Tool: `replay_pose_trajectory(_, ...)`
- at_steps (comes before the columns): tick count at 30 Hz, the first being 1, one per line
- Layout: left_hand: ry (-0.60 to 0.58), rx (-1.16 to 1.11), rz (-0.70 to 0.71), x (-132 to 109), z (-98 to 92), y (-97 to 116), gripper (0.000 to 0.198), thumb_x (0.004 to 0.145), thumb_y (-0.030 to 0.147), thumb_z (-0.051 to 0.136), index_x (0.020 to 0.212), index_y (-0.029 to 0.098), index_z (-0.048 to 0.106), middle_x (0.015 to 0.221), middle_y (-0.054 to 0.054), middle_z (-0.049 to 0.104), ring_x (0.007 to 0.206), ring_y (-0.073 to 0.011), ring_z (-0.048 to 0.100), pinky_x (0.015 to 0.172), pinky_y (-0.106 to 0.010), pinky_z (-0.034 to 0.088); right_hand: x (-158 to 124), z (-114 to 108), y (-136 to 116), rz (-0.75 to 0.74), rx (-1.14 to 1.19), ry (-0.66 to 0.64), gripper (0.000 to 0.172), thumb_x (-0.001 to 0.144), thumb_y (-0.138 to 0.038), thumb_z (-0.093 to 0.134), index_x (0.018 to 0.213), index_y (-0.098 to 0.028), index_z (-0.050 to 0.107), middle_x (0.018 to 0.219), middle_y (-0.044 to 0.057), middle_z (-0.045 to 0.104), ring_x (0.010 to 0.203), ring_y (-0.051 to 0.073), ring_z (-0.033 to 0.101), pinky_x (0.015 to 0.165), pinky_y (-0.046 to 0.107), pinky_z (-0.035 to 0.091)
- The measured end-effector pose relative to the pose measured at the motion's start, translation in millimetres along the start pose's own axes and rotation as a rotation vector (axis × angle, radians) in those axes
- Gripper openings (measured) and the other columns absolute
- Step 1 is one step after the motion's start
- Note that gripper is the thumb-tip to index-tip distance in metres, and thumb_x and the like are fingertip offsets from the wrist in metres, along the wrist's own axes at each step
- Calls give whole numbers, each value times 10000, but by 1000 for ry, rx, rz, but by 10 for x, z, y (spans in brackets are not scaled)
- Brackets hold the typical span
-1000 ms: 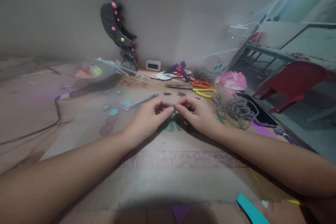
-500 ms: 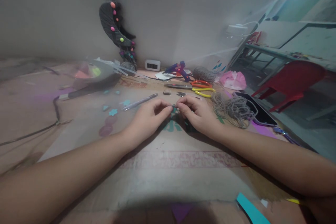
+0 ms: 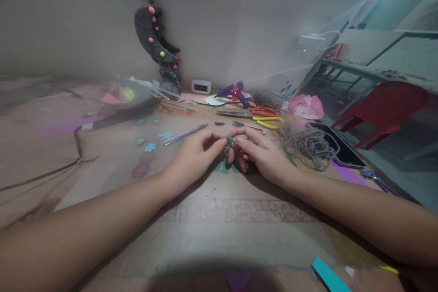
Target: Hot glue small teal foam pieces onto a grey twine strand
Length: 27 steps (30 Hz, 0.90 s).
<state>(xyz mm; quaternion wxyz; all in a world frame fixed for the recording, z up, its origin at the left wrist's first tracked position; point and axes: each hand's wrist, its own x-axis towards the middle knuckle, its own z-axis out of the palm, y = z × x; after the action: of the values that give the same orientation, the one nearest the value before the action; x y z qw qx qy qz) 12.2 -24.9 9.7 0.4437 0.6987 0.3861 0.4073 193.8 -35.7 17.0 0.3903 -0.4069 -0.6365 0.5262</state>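
Observation:
Over the middle of the cardboard sheet (image 3: 205,242), my left hand (image 3: 200,150) pinches a small dark teal piece (image 3: 229,143) between thumb and forefinger. My right hand (image 3: 262,150) meets it from the right with thumb and forefinger closed at the piece's edge, the other fingers curled below. The piece is too small and blurred to name its shape. Left of my hands lie a teal flower cutout (image 3: 150,147) and a clear pen (image 3: 185,134). Beyond my right hand are a pair of small pointed snips (image 3: 249,127) and tangled grey yarn (image 3: 308,146).
Farther back are scissors (image 3: 263,112) with orange and yellow handles, a glue gun (image 3: 236,92), a white digital clock (image 3: 201,86) and a pink bag (image 3: 306,106). A phone (image 3: 342,146) lies right. A yarn-wrapped crescent (image 3: 147,32) with pompoms leans on the wall.
My right hand's fingers have shifted and lower fingers now show curled beneath. The teal piece is more visible between the fingertips. The whole view has moved slightly.

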Motion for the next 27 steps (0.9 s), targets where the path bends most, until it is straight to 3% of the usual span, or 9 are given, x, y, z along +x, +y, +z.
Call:
replay_pose_trajectory(12,17,23,5,2,14,-18,171,919,304,557,859,180,658,815,-13,707,749,-150,626,726,-266,465,45,-13,72,20,119,-51,324,855,-412,655,1043,-207,488,566,-83,590,391,71,454,403,191,362)
replay_pose_trajectory(27,-13,-75,1,0,26,-47,192,864,348,639,938,171,629,865,-28,699,756,-151,636,684,-265,472,29,14,38,31,-8,55,296,824,-447,653,859,-205,485,540,-76,581,388,64,458,394,186,340)
